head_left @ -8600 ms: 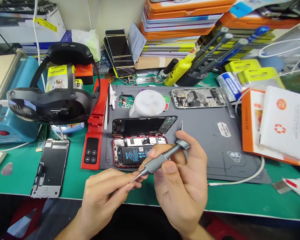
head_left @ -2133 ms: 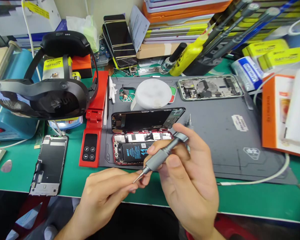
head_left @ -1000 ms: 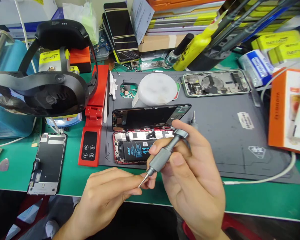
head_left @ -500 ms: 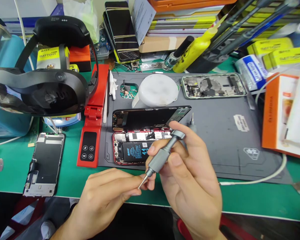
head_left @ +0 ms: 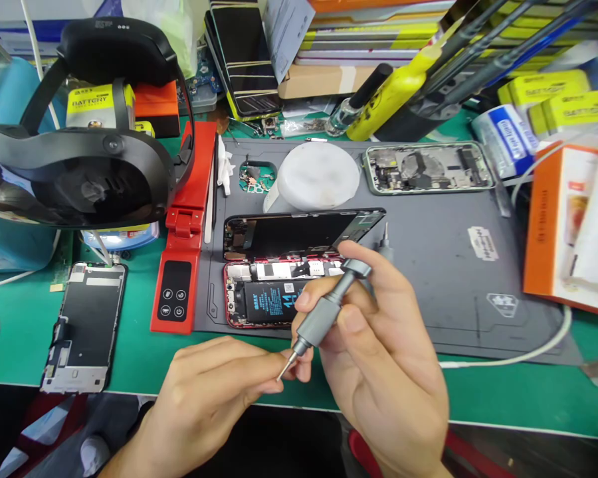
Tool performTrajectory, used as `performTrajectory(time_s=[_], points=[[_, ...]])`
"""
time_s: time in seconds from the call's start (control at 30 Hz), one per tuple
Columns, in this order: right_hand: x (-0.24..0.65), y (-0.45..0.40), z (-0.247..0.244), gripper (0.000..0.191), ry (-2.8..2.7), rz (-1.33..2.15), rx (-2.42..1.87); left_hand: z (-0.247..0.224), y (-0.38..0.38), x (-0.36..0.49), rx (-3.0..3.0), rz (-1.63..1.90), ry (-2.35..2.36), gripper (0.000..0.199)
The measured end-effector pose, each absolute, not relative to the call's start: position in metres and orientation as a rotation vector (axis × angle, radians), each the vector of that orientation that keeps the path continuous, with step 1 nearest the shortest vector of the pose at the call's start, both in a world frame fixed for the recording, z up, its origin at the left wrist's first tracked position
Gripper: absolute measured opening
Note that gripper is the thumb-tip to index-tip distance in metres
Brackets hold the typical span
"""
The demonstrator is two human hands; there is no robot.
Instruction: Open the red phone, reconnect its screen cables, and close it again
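The right hand (head_left: 393, 372) pinches the screwdriver (head_left: 319, 320) aslant, seemingly to steady its tip beside the left hand's (head_left: 209, 392) pressed-together fingers, whose contents I can't tell.

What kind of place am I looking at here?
Probably a phone repair bench: there's an opened red phone with its battery showing, a loose screen on the green table, and a small screwdriver in the right hand.

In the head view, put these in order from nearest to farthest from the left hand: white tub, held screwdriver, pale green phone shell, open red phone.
1. Screwdriver: tip at the left hand's fingertips.
2. Red phone: just beyond.
3. White tub: behind it.
4. Green phone shell: far right.
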State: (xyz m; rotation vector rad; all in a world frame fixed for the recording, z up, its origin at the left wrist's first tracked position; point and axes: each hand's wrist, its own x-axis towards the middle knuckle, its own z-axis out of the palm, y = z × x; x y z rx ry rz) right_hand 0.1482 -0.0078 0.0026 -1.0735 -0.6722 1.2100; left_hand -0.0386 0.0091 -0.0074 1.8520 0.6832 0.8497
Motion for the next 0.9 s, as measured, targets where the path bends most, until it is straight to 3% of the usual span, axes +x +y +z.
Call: performTrajectory(time_s=[0.67, 0.9], points=[[0.154, -0.004, 0.0, 0.034, -0.623, 1.287, -1.02, -0.01, 0.01, -0.039, 1.869, 0.863, 0.654, 0.029], [0.16, 0.002, 0.0, 0.051, -0.896, 0.718, -1.214, -0.012, 0.01, -0.032, 2.093, 0.856, 0.677, 0.017]])
